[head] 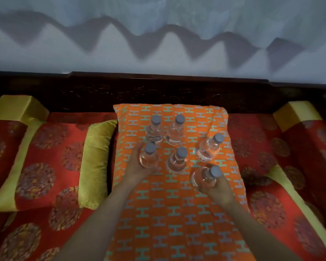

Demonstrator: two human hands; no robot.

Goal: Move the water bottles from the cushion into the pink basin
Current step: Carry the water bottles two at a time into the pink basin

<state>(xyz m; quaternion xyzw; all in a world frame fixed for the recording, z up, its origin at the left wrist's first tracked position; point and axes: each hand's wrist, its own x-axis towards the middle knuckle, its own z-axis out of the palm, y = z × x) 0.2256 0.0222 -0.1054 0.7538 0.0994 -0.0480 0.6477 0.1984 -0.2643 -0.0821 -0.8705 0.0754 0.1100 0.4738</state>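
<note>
Several clear water bottles with grey caps stand on an orange cushion patterned with H shapes. My left hand is wrapped around the front left bottle. My right hand grips the front right bottle, which leans to the right. Between them a bottle stands free. Two more bottles stand at the back, and another bottle tilts at the right. No pink basin shows in the head view.
The cushion lies on a red sofa seat with round patterns. A yellow-green pillow sits left of it. Yellow and red bolsters flank the ends. A dark wooden backrest runs behind, below a pale wall.
</note>
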